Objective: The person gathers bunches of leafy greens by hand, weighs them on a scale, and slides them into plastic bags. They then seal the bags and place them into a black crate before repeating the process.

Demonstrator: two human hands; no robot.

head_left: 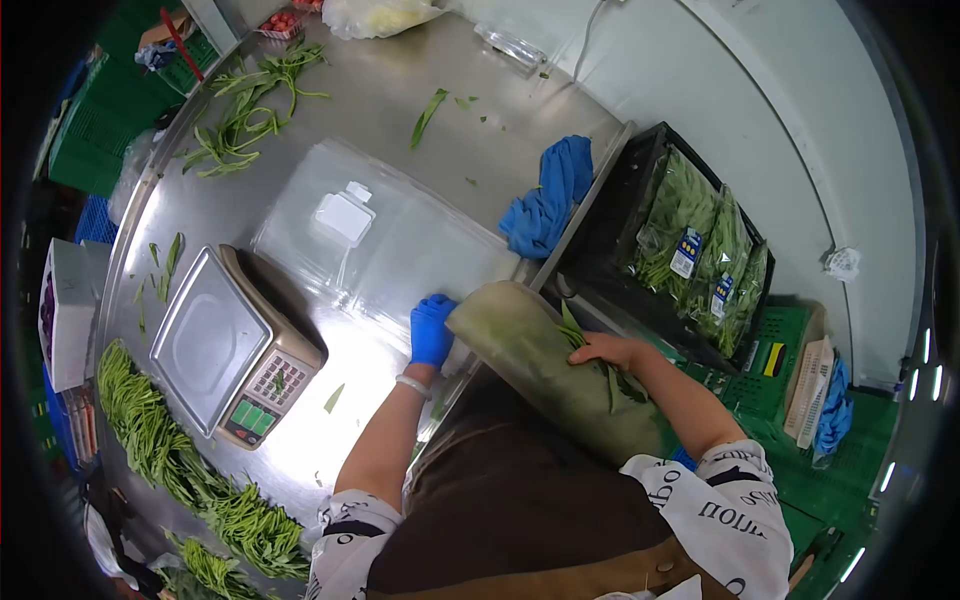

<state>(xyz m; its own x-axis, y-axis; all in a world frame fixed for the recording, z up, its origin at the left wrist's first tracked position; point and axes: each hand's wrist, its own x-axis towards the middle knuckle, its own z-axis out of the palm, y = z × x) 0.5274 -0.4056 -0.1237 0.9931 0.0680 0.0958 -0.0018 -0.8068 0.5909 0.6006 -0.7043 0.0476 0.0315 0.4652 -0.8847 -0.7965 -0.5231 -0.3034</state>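
My left hand (432,332), in a blue glove, is closed at the table's front edge, beside the rim of a large translucent greenish bag (530,350). Whatever its fingers hold, if anything, is hidden. Bare and curled, my right hand (608,351) lies over the bag's side with green leaves (572,325) in its grip; some leaves hang below the fingers. The bag leans against my brown apron (500,500). Just beyond my left hand, flat clear plastic bags (400,235) lie stacked, with a white label piece (345,214) on top.
A scale (235,345) stands on the steel table (390,100). Bunches of greens (150,420) line its left edge, with loose stems (245,120) farther back. A blue cloth (550,195) lies by the right edge. Beside it, a black crate (610,225) holds bagged, labelled greens (690,240).
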